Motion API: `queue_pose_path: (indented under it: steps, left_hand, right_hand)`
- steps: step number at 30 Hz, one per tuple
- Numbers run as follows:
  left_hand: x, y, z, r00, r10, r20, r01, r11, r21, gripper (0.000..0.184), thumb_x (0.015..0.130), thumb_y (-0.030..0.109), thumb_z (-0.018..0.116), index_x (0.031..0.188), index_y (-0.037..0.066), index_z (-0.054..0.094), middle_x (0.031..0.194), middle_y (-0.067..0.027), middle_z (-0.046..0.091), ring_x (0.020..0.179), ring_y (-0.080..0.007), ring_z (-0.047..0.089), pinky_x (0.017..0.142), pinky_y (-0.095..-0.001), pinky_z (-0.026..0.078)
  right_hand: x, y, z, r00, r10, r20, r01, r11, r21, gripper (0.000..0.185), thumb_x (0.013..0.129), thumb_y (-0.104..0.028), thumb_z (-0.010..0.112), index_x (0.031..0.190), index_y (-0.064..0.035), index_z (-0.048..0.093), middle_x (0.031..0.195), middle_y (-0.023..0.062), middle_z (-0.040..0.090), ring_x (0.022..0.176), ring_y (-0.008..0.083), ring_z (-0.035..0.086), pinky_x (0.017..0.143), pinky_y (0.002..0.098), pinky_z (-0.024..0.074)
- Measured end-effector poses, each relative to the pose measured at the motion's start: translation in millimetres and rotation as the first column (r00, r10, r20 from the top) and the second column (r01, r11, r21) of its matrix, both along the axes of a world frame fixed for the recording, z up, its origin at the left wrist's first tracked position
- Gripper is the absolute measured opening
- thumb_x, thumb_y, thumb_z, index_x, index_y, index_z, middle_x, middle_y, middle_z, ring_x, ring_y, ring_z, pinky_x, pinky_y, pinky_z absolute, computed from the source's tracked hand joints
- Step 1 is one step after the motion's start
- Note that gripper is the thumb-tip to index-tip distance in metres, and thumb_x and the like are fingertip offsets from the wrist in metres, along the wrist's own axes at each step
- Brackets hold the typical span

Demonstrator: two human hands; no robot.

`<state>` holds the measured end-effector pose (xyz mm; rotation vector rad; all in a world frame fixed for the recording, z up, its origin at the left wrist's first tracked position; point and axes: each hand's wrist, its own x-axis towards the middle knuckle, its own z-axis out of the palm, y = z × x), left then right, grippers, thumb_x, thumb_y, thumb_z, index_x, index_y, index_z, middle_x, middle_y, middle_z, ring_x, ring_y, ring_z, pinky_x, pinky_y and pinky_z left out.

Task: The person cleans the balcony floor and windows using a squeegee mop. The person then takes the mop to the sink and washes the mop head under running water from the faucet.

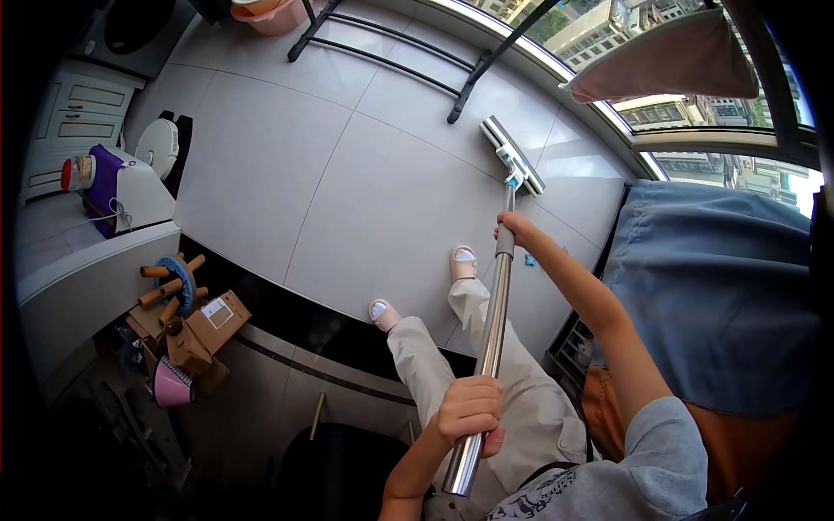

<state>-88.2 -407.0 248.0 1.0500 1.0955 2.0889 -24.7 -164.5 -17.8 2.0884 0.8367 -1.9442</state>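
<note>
A mop with a shiny metal pole slants across the middle of the view. Its long, flat white and grey head rests on the tiled floor near the window. Closed round the pole near its upper end is my left hand, close to my body. Farther down, my right hand grips the grey sleeve of the pole with the arm stretched out. A small teal object shows just behind my right forearm; its kind is unclear.
A black metal rack stands ahead by the window. Blue-grey cloth covers something on the right. Cardboard boxes and a pink bucket-like object sit at left, below a counter. A pink basin is at the back.
</note>
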Motion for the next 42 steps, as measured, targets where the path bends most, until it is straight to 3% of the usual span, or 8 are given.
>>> queue_pose_path:
  steps: [2, 3, 6, 13, 16, 17, 28, 42]
  left_hand:
    - [7, -32, 11, 0.999, 0.051, -0.014, -0.052, 0.999, -0.016, 0.013, 0.054, 0.000, 0.049, 0.046, 0.002, 0.039, 0.044, -0.0056, 0.040, 0.038, -0.0180, 0.044, 0.044, -0.0284, 0.042]
    - [9, -54, 20, 0.999, 0.043, -0.016, -0.043, 0.999, -0.017, 0.013, 0.054, 0.000, 0.049, 0.046, 0.002, 0.039, 0.044, -0.0056, 0.040, 0.038, -0.0180, 0.044, 0.044, -0.0284, 0.042]
    - [15, -122, 50, 0.993, 0.112, -0.041, -0.116, 0.988, -0.104, 0.015, 0.056, -0.001, 0.051, 0.045, 0.002, 0.043, 0.042, -0.0048, 0.042, 0.036, -0.0170, 0.045, 0.042, -0.0262, 0.042]
    - [-19, -212, 169, 0.986, -0.023, -0.164, -0.037, 0.934, -0.354, 0.020, 0.060, 0.005, 0.056, 0.047, 0.002, 0.041, 0.044, -0.0056, 0.042, 0.038, -0.0177, 0.046, 0.043, -0.0269, 0.041]
    - [-10, -218, 186, 0.979, -0.112, -0.173, 0.022, 0.891, -0.453, 0.014, 0.058, 0.004, 0.055, 0.048, 0.002, 0.045, 0.045, -0.0048, 0.044, 0.041, -0.0179, 0.048, 0.049, -0.0273, 0.045]
    - [-3, -221, 185, 0.983, -0.021, -0.181, -0.060, 0.899, -0.433, 0.014, 0.058, 0.004, 0.055, 0.048, 0.003, 0.045, 0.045, -0.0044, 0.045, 0.041, -0.0172, 0.048, 0.048, -0.0269, 0.045]
    - [61, -219, 242, 0.939, -0.241, -0.247, 0.199, 0.963, -0.183, 0.018, 0.064, 0.005, 0.061, 0.050, 0.004, 0.049, 0.046, -0.0029, 0.047, 0.043, -0.0150, 0.051, 0.044, -0.0232, 0.046]
    - [175, -142, 91, 0.786, -0.614, -0.069, 0.587, 0.777, -0.228, 0.020, 0.053, -0.001, 0.054, 0.048, 0.006, 0.037, 0.047, -0.0055, 0.040, 0.044, -0.0226, 0.043, 0.042, -0.0304, 0.034]
  right_hand:
    - [-11, -30, 17, 0.976, 0.217, -0.027, -0.218, 0.975, -0.035, 0.019, 0.070, -0.003, 0.042, 0.086, 0.0075, 0.037, 0.064, 0.0149, 0.048, 0.053, 0.0242, 0.053, 0.042, 0.0349, 0.0462]
    - [40, -36, -81, 0.462, 0.869, -0.176, -0.799, 0.494, 0.343, 0.023, 0.069, -0.003, 0.042, 0.089, 0.0088, 0.037, 0.068, 0.0171, 0.050, 0.057, 0.0275, 0.055, 0.045, 0.0375, 0.0478]
    - [-20, -137, 16, 0.916, 0.395, -0.065, -0.400, 0.909, -0.116, 0.027, 0.068, -0.003, 0.042, 0.092, 0.0094, 0.037, 0.073, 0.0168, 0.051, 0.060, 0.0286, 0.056, 0.049, 0.0395, 0.0489]
    - [-40, -351, 80, 0.904, 0.310, -0.293, -0.408, 0.828, -0.384, 0.013, 0.063, 0.000, 0.046, 0.075, 0.0039, 0.044, 0.068, 0.0140, 0.050, 0.057, 0.0219, 0.054, 0.049, 0.0334, 0.0474]
    - [-1, -425, -35, 0.671, 0.456, -0.585, -0.543, 0.839, 0.031, 0.007, 0.061, 0.003, 0.047, 0.065, 0.0026, 0.042, 0.059, 0.0120, 0.048, 0.049, 0.0203, 0.052, 0.043, 0.0310, 0.0444]
    - [-28, -406, 46, 0.967, 0.019, -0.256, -0.116, 0.921, -0.371, 0.007, 0.059, 0.005, 0.047, 0.059, 0.0023, 0.041, 0.051, 0.0105, 0.044, 0.043, 0.0192, 0.048, 0.039, 0.0300, 0.0421]
    - [75, -376, 112, 0.772, -0.548, -0.323, 0.400, 0.813, -0.422, 0.010, 0.065, 0.002, 0.045, 0.070, 0.0013, 0.038, 0.054, 0.0072, 0.041, 0.044, 0.0152, 0.045, 0.043, 0.0245, 0.0414]
    - [305, -295, 96, 0.677, -0.733, -0.065, 0.724, 0.680, -0.117, 0.016, 0.069, -0.002, 0.044, 0.079, 0.0002, 0.032, 0.058, 0.0093, 0.043, 0.046, 0.0175, 0.046, 0.041, 0.0261, 0.0453]
